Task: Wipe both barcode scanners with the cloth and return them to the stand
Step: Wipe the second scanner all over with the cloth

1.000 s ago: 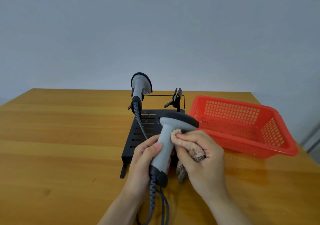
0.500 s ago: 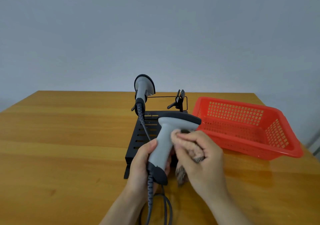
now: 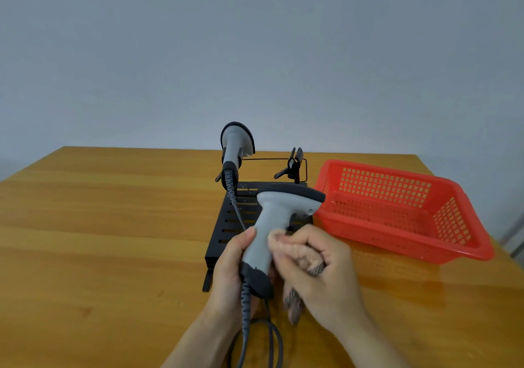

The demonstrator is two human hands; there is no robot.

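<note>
My left hand (image 3: 230,265) grips the handle of a grey barcode scanner (image 3: 272,220) with a dark head, held upright above the near edge of the black stand (image 3: 226,226). With my right hand (image 3: 320,271) I press a beige cloth (image 3: 295,251) against the right side of the handle; a loose end of it hangs below the hand. A second grey scanner (image 3: 235,146) sits in the stand's left holder at the back. The right holder clip (image 3: 293,165) holds nothing.
A red plastic basket (image 3: 402,211) stands right of the stand on the wooden table (image 3: 99,240). Dark cables (image 3: 272,339) trail from the scanners toward me. A grey wall rises behind the table's far edge.
My right hand with the cloth has slid down from just under the scanner's head to the lower part of the handle. The left hand keeps its grip.
</note>
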